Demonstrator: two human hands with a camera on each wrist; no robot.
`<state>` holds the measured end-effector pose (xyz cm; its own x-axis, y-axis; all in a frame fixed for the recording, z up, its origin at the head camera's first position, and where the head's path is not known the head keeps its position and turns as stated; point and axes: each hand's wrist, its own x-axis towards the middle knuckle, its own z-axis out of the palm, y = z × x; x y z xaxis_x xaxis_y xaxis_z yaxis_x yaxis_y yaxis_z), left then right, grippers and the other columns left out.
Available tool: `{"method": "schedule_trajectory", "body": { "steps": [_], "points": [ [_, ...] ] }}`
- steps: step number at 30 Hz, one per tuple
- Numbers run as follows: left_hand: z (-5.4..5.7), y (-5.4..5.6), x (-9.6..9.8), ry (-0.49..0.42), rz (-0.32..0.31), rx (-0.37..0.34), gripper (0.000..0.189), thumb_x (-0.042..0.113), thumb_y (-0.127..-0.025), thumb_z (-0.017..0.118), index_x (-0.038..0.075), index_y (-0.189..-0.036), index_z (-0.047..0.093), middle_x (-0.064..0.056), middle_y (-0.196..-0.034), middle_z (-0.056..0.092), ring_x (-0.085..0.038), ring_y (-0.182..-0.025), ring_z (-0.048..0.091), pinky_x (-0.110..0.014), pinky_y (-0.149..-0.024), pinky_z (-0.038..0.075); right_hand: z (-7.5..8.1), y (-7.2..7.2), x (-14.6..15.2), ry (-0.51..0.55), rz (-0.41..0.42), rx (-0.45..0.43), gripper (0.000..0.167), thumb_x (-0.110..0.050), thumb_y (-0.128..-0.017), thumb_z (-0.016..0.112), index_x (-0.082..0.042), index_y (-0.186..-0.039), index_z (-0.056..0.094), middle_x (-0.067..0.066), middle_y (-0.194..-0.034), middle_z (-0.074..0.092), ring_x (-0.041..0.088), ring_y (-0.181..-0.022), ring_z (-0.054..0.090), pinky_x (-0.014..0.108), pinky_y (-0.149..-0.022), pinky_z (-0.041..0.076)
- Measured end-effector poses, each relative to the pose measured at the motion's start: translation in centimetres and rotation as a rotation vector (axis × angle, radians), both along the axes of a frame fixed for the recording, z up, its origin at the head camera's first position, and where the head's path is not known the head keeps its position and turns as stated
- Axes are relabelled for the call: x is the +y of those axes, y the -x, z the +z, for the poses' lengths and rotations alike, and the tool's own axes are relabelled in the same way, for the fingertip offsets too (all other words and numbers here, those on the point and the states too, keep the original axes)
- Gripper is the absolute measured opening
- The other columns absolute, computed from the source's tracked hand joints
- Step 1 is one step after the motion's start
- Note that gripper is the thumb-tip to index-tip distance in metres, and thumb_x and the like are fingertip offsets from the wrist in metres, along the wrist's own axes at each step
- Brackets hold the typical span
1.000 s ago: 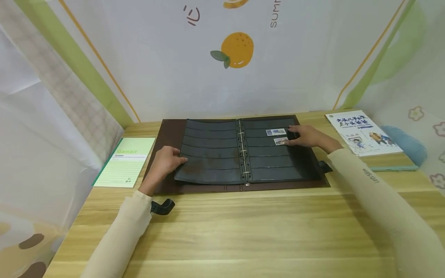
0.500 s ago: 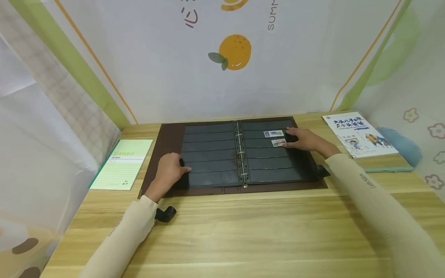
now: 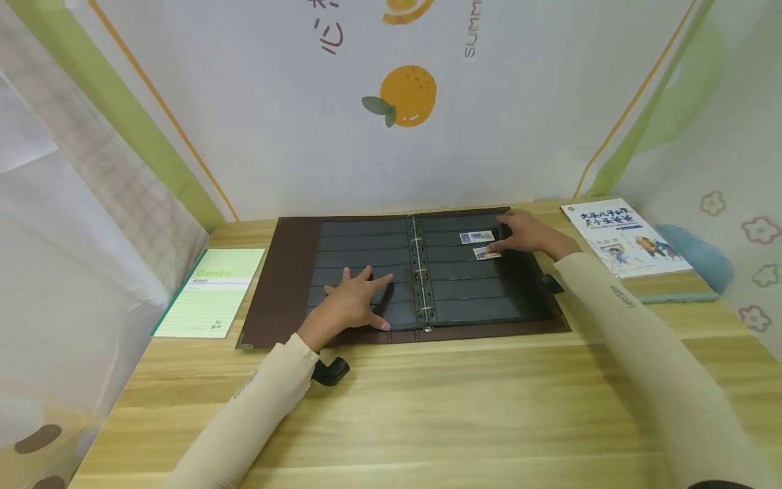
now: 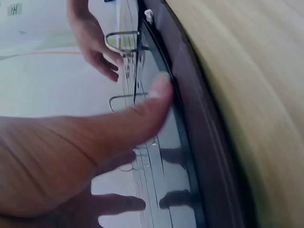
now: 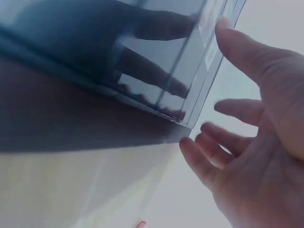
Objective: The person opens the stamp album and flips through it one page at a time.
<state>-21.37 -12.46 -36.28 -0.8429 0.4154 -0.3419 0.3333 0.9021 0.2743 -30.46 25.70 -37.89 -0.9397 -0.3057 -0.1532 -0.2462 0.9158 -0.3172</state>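
Observation:
A brown ring-binder stamp album [image 3: 277,285] lies spread on the table, its black pocket pages joined by metal rings [image 3: 419,275]. Over the lower half of the left page [image 3: 366,241], my left hand [image 3: 348,303] has its fingers spread; the left wrist view shows their reflections in the glossy page. The right page [image 3: 470,288] carries two small stamps, an upper stamp [image 3: 476,237] and a lower stamp [image 3: 482,254]. My right hand [image 3: 530,233] is at that page's outer upper edge, thumb by the lower stamp, fingers loosely bent and holding nothing in the right wrist view.
A pale green notebook [image 3: 210,292] lies left of the album. On the right are a white illustrated book [image 3: 626,238] and a blue object [image 3: 696,250] beside it. A printed white cloth [image 3: 293,149] hangs behind the wooden table [image 3: 427,407].
The left page has settled flat. My left hand has let go of its outer edge and moved right over the page with fingers spread. My right hand has stayed near the stamps, shifting slightly.

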Motion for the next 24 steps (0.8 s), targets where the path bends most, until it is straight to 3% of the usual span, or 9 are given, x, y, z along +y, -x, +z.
{"method": "schedule_trajectory", "body": {
  "steps": [4, 8, 12, 17, 20, 24],
  "points": [
    [-0.3, 0.1, 0.4, 0.042, 0.006, -0.067, 0.095, 0.04, -0.081, 0.082, 0.032, -0.16, 0.031, -0.013, -0.171, 0.01, -0.058, -0.151, 0.003, -0.085, -0.105, 0.019, 0.1, 0.9, 0.0, -0.033, -0.101, -0.069, 0.096, -0.041, -0.091, 0.073, 0.019, -0.15, 0.027, 0.045, -0.15, 0.027, 0.059, -0.138, 0.025, 0.068, -0.114, 0.029],
    [-0.7, 0.3, 0.4, 0.055, 0.018, -0.107, 0.093, 0.04, -0.082, 0.081, 0.034, -0.16, 0.03, -0.009, -0.171, 0.008, -0.055, -0.152, 0.002, -0.084, -0.107, 0.019, 0.1, 1.6, 0.5, -0.095, -0.137, -0.11, 0.099, -0.046, -0.089, 0.072, 0.02, -0.148, 0.03, 0.044, -0.148, 0.032, 0.058, -0.136, 0.026, 0.067, -0.113, 0.03],
    [-1.0, 0.3, 0.4, 0.067, 0.013, -0.111, 0.094, 0.041, -0.082, 0.08, 0.036, -0.16, 0.028, -0.009, -0.171, 0.006, -0.054, -0.152, 0.002, -0.083, -0.107, 0.02, 0.1, 1.8, 0.7, -0.13, -0.146, -0.142, 0.097, -0.049, -0.088, 0.072, 0.021, -0.144, 0.036, 0.045, -0.142, 0.035, 0.057, -0.129, 0.031, 0.065, -0.108, 0.035],
    [-0.9, 0.5, 0.6, 0.087, -0.024, -0.088, 0.094, 0.043, -0.083, 0.078, 0.035, -0.16, 0.026, -0.011, -0.171, 0.006, -0.056, -0.151, 0.004, -0.084, -0.105, 0.024, 0.2, 1.8, 0.7, -0.1, -0.192, -0.174, 0.097, -0.046, -0.088, 0.074, 0.021, -0.145, 0.033, 0.046, -0.141, 0.028, 0.058, -0.126, 0.029, 0.068, -0.105, 0.036],
    [-0.8, 0.5, 0.5, 0.09, -0.036, -0.074, 0.093, 0.044, -0.084, 0.077, 0.035, -0.16, 0.025, -0.011, -0.171, 0.006, -0.056, -0.151, 0.005, -0.083, -0.104, 0.026, 0.2, 1.8, 0.6, -0.071, -0.2, -0.156, 0.096, -0.044, -0.089, 0.074, 0.02, -0.146, 0.031, 0.046, -0.142, 0.026, 0.059, -0.127, 0.026, 0.069, -0.106, 0.033],
    [-0.7, 0.7, 0.0, 0.087, -0.028, -0.068, 0.093, 0.044, -0.084, 0.076, 0.036, -0.161, 0.024, -0.011, -0.171, 0.005, -0.055, -0.151, 0.005, -0.083, -0.105, 0.025, 0.2, 1.9, -0.2, 0.005, -0.176, -0.074, 0.079, -0.037, -0.088, 0.076, 0.014, -0.139, 0.042, 0.041, -0.133, 0.042, 0.053, -0.124, 0.03, 0.066, -0.104, 0.032]
  ]
}}
